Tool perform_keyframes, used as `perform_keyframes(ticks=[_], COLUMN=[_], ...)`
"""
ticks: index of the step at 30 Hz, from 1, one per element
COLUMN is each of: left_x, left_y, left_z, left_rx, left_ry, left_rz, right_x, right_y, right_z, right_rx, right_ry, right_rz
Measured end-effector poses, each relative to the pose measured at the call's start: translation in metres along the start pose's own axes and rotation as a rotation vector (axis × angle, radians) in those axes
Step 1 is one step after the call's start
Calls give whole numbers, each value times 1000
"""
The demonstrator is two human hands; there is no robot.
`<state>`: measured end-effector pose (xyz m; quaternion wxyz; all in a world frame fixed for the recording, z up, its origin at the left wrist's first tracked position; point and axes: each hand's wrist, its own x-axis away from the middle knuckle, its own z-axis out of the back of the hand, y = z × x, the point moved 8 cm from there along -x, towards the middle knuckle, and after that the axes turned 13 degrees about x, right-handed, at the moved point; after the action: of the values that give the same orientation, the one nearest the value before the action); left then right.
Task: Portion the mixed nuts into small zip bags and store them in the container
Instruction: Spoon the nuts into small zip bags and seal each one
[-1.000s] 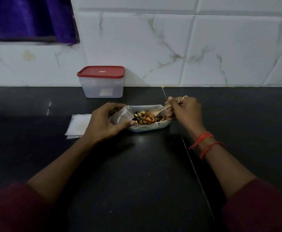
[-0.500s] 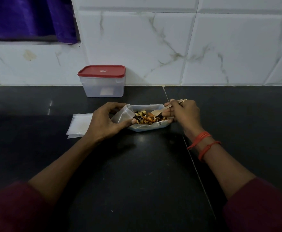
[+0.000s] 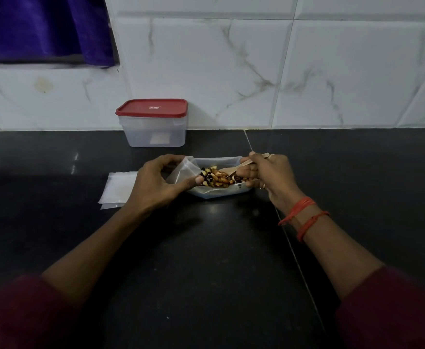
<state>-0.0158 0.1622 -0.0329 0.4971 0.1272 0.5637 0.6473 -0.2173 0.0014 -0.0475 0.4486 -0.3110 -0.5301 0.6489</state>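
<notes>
Mixed nuts (image 3: 216, 179) lie in a shallow clear plastic tray (image 3: 217, 193) on the black counter. My left hand (image 3: 156, 183) pinches a small clear zip bag (image 3: 182, 172) held at the tray's left end. My right hand (image 3: 271, 177) grips a wooden spoon (image 3: 234, 170) whose bowl dips into the nuts. A clear storage container with a red lid (image 3: 153, 122), shut, stands against the wall behind the tray.
A flat stack of spare zip bags (image 3: 117, 190) lies on the counter left of my left hand. A white marble-tiled wall (image 3: 282, 66) closes the back. A purple curtain (image 3: 42, 26) hangs at the upper left. A thin seam (image 3: 292, 248) crosses the counter.
My right hand has lowered slightly and tipped the spoon deeper into the nuts. The left hand and the bag have stayed in place.
</notes>
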Motion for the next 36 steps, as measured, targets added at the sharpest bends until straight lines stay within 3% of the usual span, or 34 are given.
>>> perform_keyframes(ticks=[7,19,24,28,30,32,36], left_x=[2,5,6,4,3,2,1], left_y=[7,14,18,11,8,7,6], left_z=[1,-3,-3,0,2,3,3], left_rx=[-39,-120,-93,-27,12,37,79], left_ry=[30,24,43,55,63,72,72], left_rz=[-24,-49,-58,-44,-19,-6,22], right_x=[0,10,29,52,56,54,41], right_y=[3,-6,-31,-59,-63,-66,-62], right_z=[7,-4,-25,-47,-51,-44,-27], right_rx=[-136,-421,-328,113,195,194,-16], right_ry=[35,-44,-113,-271,-306,-262,-195], right_rz=[-87,-104,103,557,671,691,537])
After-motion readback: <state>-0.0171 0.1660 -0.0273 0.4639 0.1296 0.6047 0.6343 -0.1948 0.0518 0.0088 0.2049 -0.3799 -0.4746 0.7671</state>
